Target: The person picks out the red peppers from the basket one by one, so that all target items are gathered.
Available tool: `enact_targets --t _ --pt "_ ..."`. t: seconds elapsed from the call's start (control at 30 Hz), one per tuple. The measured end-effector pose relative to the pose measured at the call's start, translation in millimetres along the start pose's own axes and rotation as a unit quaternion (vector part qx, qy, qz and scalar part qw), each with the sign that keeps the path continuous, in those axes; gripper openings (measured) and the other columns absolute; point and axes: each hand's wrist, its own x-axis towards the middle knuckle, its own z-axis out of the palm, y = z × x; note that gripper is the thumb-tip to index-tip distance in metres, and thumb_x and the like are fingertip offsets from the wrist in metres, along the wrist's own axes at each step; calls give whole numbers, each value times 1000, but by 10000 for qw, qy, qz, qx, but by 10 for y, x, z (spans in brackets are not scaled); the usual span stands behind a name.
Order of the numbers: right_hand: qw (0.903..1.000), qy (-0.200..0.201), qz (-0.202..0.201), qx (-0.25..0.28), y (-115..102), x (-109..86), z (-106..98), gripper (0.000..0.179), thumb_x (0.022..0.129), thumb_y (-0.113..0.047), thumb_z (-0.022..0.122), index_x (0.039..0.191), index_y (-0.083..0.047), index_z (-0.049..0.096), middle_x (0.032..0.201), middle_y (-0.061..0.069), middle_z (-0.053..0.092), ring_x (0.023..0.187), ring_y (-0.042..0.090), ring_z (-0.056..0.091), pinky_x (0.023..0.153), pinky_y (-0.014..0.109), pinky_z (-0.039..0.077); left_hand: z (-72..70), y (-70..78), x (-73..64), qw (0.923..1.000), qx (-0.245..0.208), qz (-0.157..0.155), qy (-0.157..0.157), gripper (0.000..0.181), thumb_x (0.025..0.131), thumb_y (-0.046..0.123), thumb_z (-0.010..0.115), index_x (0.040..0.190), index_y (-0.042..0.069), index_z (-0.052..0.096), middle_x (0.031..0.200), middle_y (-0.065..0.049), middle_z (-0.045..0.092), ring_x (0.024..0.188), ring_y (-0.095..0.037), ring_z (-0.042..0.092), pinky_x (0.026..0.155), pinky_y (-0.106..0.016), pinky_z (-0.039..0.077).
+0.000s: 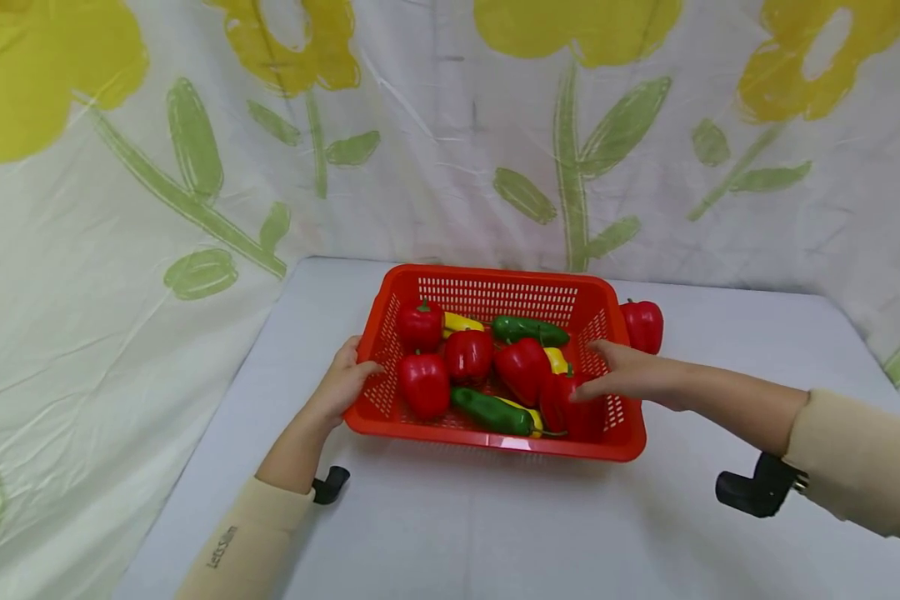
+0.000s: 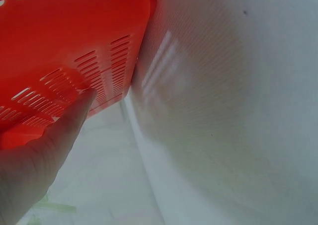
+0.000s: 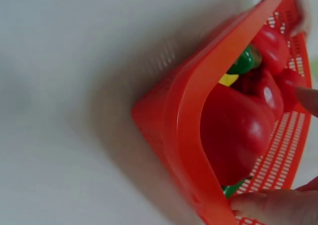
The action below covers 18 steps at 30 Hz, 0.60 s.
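Observation:
A red plastic basket [image 1: 495, 443] with slotted walls stands on the table, holding red bell peppers [image 1: 424, 385], green chili peppers [image 1: 491, 410] and yellow peppers [image 1: 463, 323]. At its left end my left hand [image 1: 345, 379] grips the rim, thumb inside and fingers outside; in the left wrist view one finger [image 2: 69, 123] lies along the outer wall. My right hand [image 1: 633, 373] reaches across the right rim with thumb and fingers spread, above a red bell pepper [image 1: 562, 404] in that corner. Nothing shows in its grasp. Contact with the pepper cannot be made out.
Outside the basket, just beyond its right end, another red bell pepper [image 1: 645, 327] lies on the white table [image 1: 450, 533]. Behind and to the left hangs a white cloth [image 1: 435, 167] with yellow flowers. A black wrist device [image 1: 753, 485] juts out below the right sleeve.

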Motion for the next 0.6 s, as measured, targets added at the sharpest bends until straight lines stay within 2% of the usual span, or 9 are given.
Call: enact_targets --t 0.4,0.6 --pt "9991 -112 166 -373 15 88 115 83 70 -24 77 134 7 33 120 20 53 110 33 53 75 40 57 22 -5 13 10000 -60 53 -50 45 91 3 40 134 -1 29 130 -23 46 112 -36 53 91 -45 50" --pt "9993 -140 173 -303 34 153 145 79 69 -23 78 131 4 37 118 18 54 107 29 54 75 38 57 14 7 2 10000 -51 44 10 45 91 3 40 134 -1 28 130 -23 45 110 -33 54 91 -45 50"
